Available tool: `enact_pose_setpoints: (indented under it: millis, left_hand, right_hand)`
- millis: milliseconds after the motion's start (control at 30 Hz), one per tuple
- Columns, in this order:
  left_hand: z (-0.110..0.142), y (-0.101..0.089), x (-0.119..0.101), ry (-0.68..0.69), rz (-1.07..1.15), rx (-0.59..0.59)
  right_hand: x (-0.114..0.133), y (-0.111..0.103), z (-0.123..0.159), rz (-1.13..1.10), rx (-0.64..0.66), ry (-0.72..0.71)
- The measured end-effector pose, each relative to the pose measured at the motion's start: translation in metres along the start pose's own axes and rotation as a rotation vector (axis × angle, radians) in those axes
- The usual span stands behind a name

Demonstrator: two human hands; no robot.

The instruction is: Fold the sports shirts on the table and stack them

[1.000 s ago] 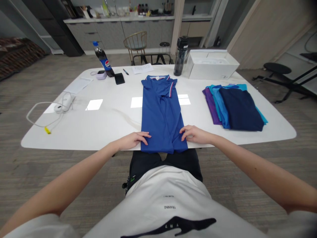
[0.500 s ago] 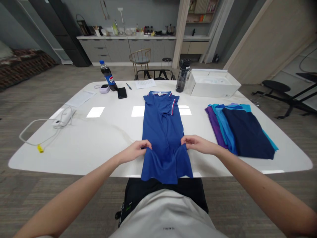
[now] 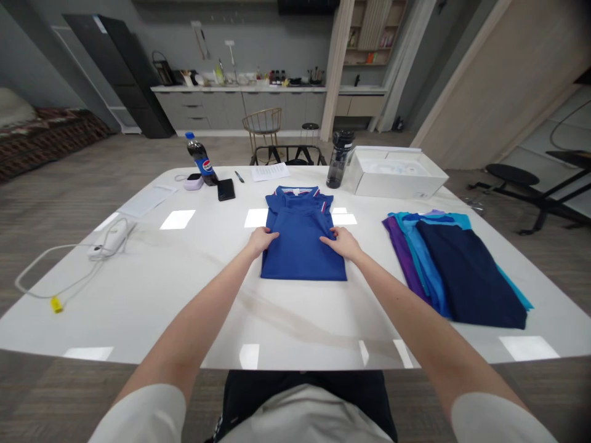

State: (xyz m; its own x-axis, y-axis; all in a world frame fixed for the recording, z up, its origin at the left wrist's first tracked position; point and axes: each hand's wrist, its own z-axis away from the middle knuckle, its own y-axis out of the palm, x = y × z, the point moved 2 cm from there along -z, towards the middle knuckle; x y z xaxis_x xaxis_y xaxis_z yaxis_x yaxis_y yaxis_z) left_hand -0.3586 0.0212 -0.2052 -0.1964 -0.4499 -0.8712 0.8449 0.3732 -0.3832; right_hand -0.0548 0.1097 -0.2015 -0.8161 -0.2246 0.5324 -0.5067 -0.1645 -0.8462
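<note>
A blue polo shirt [image 3: 305,252] lies on the table in front of me, its lower half folded up over the upper half. Its collar, with red and white trim, shows at the far end. My left hand [image 3: 261,240] grips the shirt's left side, thumb on top of the cloth. On the opposite edge my right hand [image 3: 344,242] pinches the fabric, its thumb also lying over the folded layer. The fingertips beneath the cloth are partly hidden.
On the right lies a stack of folded clothes [image 3: 471,271], with a white box [image 3: 399,175] and a dark water bottle [image 3: 339,161] behind. A cola bottle [image 3: 203,161], a black phone [image 3: 226,189] and a white power strip [image 3: 111,239] with cable are on the left.
Both hands have moved away from me, carrying the shirt's hem up toward the collar. The shirt is now folded in half, with its near edge farther from the table edge.
</note>
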Motion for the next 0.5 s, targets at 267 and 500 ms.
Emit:
enact_pose_setpoints:
  millis: [267,500]
  left_hand:
    - [-0.056,0.035,-0.035,0.128,-0.055,-0.104]
    - [-0.064,0.037,-0.026,0.33,-0.099,-0.23]
  right_hand:
    - [0.021,0.002,-0.047,-0.012,-0.055,0.246]
    - [0.0,0.007,-0.061,0.011,-0.244,0.167]
